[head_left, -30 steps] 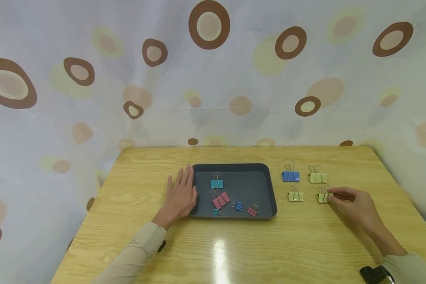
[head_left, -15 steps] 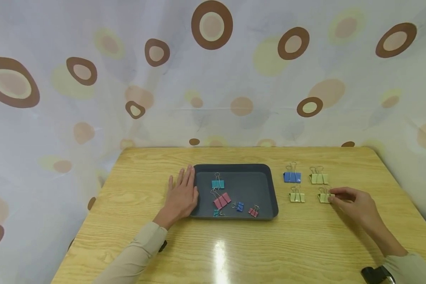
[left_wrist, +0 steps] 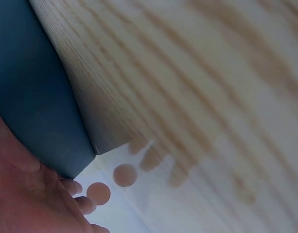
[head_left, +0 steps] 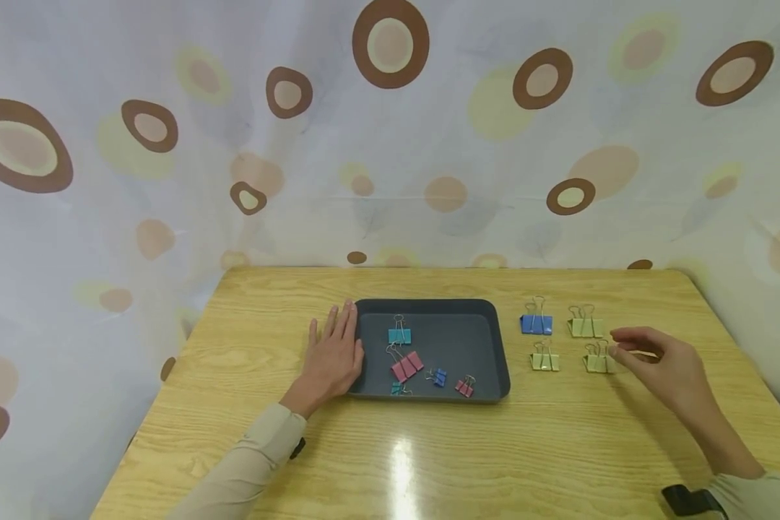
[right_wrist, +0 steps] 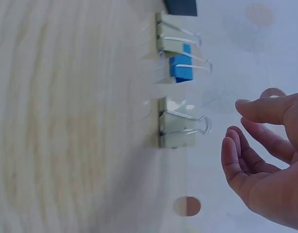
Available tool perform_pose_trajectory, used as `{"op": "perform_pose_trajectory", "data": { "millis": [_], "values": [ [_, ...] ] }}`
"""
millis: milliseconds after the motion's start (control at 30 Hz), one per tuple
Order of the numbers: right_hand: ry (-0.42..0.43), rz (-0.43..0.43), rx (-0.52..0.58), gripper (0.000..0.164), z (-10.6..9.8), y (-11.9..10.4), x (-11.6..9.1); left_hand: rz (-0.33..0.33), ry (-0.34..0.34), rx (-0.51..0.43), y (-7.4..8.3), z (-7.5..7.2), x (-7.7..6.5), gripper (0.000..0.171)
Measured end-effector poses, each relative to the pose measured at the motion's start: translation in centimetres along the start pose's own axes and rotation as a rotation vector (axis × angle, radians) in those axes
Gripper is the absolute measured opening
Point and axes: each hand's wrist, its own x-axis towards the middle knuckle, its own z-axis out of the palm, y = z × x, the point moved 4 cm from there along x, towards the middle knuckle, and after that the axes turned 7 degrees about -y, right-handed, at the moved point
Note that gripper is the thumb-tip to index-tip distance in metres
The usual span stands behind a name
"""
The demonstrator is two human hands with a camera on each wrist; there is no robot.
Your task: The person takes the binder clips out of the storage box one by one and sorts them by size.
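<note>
My left hand [head_left: 330,361] lies along the left rim of a dark grey tray [head_left: 458,347], its fingers straight and touching the rim. Inside the tray are binder clips: a teal clip [head_left: 399,336], a large pink clip [head_left: 406,367], a small teal clip [head_left: 398,388], a small blue clip [head_left: 438,377] and a small pink clip [head_left: 465,386]. My right hand [head_left: 666,368] hovers beside a pale yellow binder clip [head_left: 599,362], which stands upright on the table. In the right wrist view a gap separates thumb and fingers from that yellow clip [right_wrist: 177,125]; the hand holds nothing.
Right of the tray stand a blue binder clip [head_left: 536,323], a yellow clip [head_left: 586,328] behind and another yellow clip [head_left: 545,361] in front. The wooden table [head_left: 494,462] ends at a patterned cloth backdrop [head_left: 403,231].
My right hand has let go of the front right yellow clip and drawn back slightly up and right. The clip stays standing. My left hand keeps its place on the tray.
</note>
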Motion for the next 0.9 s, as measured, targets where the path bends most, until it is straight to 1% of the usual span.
{"op": "perform_pose_trajectory", "data": {
  "millis": [133,233,333,567,767,900],
  "values": [
    [-0.018,-0.025,0.040,0.024,0.8,-1.8,0.4,-0.008,-0.011,-0.002,-0.1,0.1,0.0,0.064],
    [-0.041,-0.053,0.044,0.024,1.8,-2.9,0.6,-0.007,-0.011,-0.007,-0.2,0.1,0.0,0.065],
    [-0.064,-0.075,0.057,0.025,3.0,-3.6,0.8,-0.008,-0.015,-0.014,-0.2,0.1,-0.1,0.065],
    [-0.122,-0.106,0.168,0.027,5.6,-5.8,1.0,-0.007,-0.013,-0.013,-0.1,-0.1,-0.1,0.064],
    [-0.143,-0.137,0.200,0.025,7.4,-7.1,1.5,-0.004,0.004,-0.002,-0.1,0.1,-0.1,0.064],
    [-0.162,-0.170,0.245,0.026,8.6,-7.9,2.1,-0.001,0.004,-0.001,-0.2,0.3,0.1,0.064]
  ]
}}
